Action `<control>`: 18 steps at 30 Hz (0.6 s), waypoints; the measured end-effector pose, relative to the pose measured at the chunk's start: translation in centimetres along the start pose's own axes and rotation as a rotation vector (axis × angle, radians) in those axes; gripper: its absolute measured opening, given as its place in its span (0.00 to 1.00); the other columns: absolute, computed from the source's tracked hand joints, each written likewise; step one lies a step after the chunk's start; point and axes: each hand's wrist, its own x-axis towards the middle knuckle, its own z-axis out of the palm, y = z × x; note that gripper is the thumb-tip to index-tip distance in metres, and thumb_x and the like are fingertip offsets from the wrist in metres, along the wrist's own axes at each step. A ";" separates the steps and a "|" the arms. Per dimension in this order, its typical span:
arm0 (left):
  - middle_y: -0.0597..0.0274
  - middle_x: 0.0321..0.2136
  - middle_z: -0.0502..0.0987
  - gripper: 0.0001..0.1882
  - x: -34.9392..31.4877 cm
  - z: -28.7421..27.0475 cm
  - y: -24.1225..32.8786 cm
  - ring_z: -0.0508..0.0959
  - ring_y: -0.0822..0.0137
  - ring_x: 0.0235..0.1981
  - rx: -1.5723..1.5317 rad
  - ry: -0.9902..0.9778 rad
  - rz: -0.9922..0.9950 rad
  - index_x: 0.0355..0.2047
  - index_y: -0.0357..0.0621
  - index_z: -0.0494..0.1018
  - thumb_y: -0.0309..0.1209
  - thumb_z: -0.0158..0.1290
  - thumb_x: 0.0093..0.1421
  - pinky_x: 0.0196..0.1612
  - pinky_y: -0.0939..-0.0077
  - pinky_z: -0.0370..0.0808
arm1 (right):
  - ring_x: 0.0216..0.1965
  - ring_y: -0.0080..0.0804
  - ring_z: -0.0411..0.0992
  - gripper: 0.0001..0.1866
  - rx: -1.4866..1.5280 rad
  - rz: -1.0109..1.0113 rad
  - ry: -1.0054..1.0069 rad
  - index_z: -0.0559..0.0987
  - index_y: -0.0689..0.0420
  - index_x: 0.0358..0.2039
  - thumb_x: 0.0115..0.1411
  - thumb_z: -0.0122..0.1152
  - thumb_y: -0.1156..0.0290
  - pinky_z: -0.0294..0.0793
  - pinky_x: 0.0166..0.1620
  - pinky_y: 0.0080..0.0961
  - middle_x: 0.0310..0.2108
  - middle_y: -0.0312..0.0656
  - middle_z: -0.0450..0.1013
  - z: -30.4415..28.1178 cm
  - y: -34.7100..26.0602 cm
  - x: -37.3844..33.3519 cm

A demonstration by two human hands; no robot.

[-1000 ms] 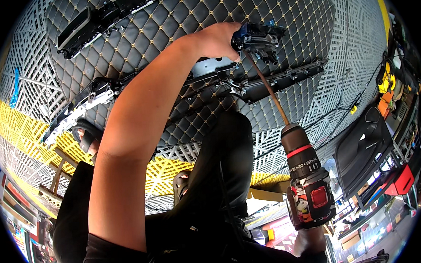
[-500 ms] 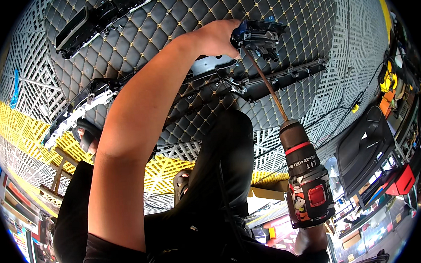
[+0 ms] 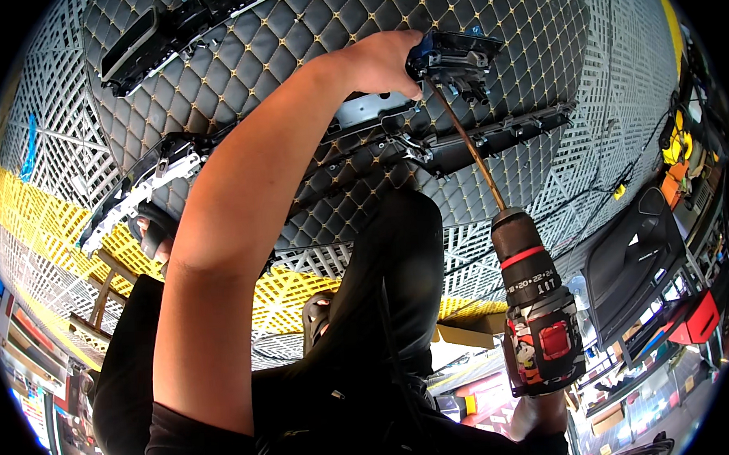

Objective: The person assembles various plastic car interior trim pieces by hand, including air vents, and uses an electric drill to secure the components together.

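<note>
My left hand reaches forward and is closed round the left end of a small black plastic part with clips and a bit of blue on it. My right hand, partly hidden behind the tool, grips a cordless drill with a black and red body. From its chuck a long thin screwdriver bit runs up to the near side of the black part, close to my left thumb. Whether the tip sits in a screw cannot be made out.
A quilted black mat with tan stitching covers grey and yellow grid flooring. Long black trim pieces lie across it, another trim piece at far left. A black panel and red box stand at right.
The whole view has shifted slightly, so everything sits a little further right. My left hand still holds the black part, and the drill bit still reaches it.
</note>
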 end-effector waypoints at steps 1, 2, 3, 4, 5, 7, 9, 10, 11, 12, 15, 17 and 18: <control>0.52 0.39 0.78 0.42 -0.2 -0.2 0.4 0.79 0.62 0.37 0.002 -0.003 -0.002 0.61 0.35 0.64 0.29 0.68 0.45 0.42 0.68 0.78 | 0.28 0.25 0.73 0.14 -0.002 -0.002 0.000 0.77 0.58 0.41 0.57 0.61 0.63 0.74 0.33 0.26 0.28 0.38 0.75 -0.1 0.0 0.0; 0.51 0.40 0.78 0.43 -0.5 -0.3 0.8 0.79 0.62 0.38 0.004 -0.007 -0.004 0.61 0.35 0.63 0.29 0.68 0.45 0.43 0.68 0.78 | 0.28 0.25 0.73 0.14 -0.003 -0.001 -0.002 0.77 0.58 0.41 0.57 0.61 0.63 0.74 0.33 0.26 0.28 0.38 0.75 -0.1 0.1 0.0; 0.51 0.41 0.78 0.44 -0.6 -0.4 1.1 0.79 0.62 0.38 0.006 -0.010 -0.005 0.62 0.35 0.62 0.29 0.68 0.45 0.44 0.68 0.78 | 0.28 0.25 0.73 0.14 -0.002 0.000 -0.001 0.77 0.58 0.40 0.57 0.61 0.63 0.74 0.33 0.26 0.28 0.38 0.75 0.0 0.1 -0.1; 0.50 0.42 0.78 0.44 -0.7 -0.4 1.3 0.79 0.61 0.39 0.006 -0.017 -0.032 0.63 0.35 0.62 0.30 0.68 0.45 0.45 0.68 0.78 | 0.29 0.25 0.73 0.14 -0.006 0.001 -0.004 0.77 0.58 0.40 0.57 0.61 0.63 0.74 0.33 0.26 0.28 0.38 0.75 -0.1 0.2 -0.1; 0.50 0.43 0.78 0.45 -0.7 -0.5 1.4 0.79 0.60 0.40 0.006 -0.024 -0.059 0.63 0.34 0.61 0.30 0.68 0.45 0.46 0.68 0.78 | 0.29 0.26 0.73 0.14 -0.008 -0.002 -0.008 0.77 0.58 0.40 0.57 0.61 0.63 0.74 0.33 0.26 0.28 0.38 0.75 -0.2 0.1 -0.1; 0.49 0.44 0.77 0.46 -0.6 -0.4 1.2 0.79 0.59 0.41 0.027 -0.011 -0.048 0.64 0.33 0.60 0.30 0.68 0.45 0.47 0.67 0.77 | 0.29 0.26 0.73 0.14 -0.012 -0.006 -0.011 0.77 0.58 0.40 0.57 0.61 0.63 0.74 0.33 0.27 0.28 0.38 0.75 -0.3 0.0 -0.1; 0.48 0.46 0.77 0.47 -0.3 -0.1 0.2 0.79 0.58 0.42 0.069 0.029 0.027 0.64 0.32 0.59 0.31 0.68 0.46 0.47 0.67 0.77 | 0.29 0.26 0.73 0.14 -0.015 -0.010 -0.015 0.77 0.57 0.40 0.57 0.61 0.63 0.74 0.33 0.27 0.28 0.38 0.75 -0.3 -0.1 -0.1; 0.48 0.46 0.77 0.47 -0.3 -0.2 0.4 0.79 0.58 0.42 0.050 0.001 0.007 0.64 0.32 0.59 0.31 0.68 0.46 0.48 0.67 0.77 | 0.29 0.26 0.73 0.14 -0.016 -0.010 -0.012 0.77 0.57 0.40 0.57 0.61 0.63 0.74 0.33 0.27 0.28 0.38 0.75 -0.4 -0.1 -0.1; 0.48 0.46 0.77 0.47 -0.3 -0.3 0.6 0.79 0.58 0.43 0.032 -0.027 -0.012 0.64 0.31 0.59 0.31 0.68 0.46 0.48 0.67 0.77 | 0.29 0.26 0.73 0.14 -0.015 -0.011 -0.011 0.77 0.57 0.40 0.57 0.61 0.62 0.74 0.33 0.27 0.28 0.38 0.75 -0.3 -0.1 -0.1; 0.48 0.46 0.77 0.47 -0.3 -0.4 0.8 0.79 0.57 0.43 0.013 -0.055 -0.032 0.64 0.31 0.59 0.31 0.68 0.46 0.48 0.67 0.76 | 0.29 0.26 0.73 0.14 -0.014 -0.007 -0.008 0.77 0.57 0.39 0.57 0.61 0.62 0.74 0.33 0.27 0.28 0.38 0.75 -0.4 -0.2 -0.1; 0.49 0.45 0.77 0.45 -0.4 -0.1 0.6 0.79 0.57 0.44 0.048 0.023 0.000 0.63 0.33 0.61 0.31 0.68 0.46 0.48 0.67 0.76 | 0.29 0.26 0.73 0.14 -0.016 -0.020 -0.015 0.77 0.57 0.39 0.57 0.61 0.62 0.74 0.32 0.27 0.28 0.38 0.75 -0.4 0.0 0.2; 0.49 0.45 0.78 0.44 -0.3 0.0 0.4 0.79 0.57 0.44 0.069 0.030 0.015 0.62 0.34 0.62 0.31 0.68 0.46 0.49 0.67 0.76 | 0.29 0.27 0.73 0.13 -0.017 -0.022 -0.013 0.77 0.57 0.39 0.57 0.61 0.62 0.75 0.32 0.28 0.28 0.38 0.75 -0.3 -0.1 0.4; 0.49 0.45 0.78 0.44 -0.2 0.0 0.2 0.79 0.57 0.44 0.080 0.035 0.022 0.62 0.34 0.62 0.31 0.68 0.46 0.49 0.67 0.76 | 0.29 0.27 0.74 0.13 -0.018 -0.022 -0.013 0.77 0.57 0.39 0.57 0.60 0.62 0.75 0.32 0.28 0.28 0.38 0.75 -0.4 -0.2 0.4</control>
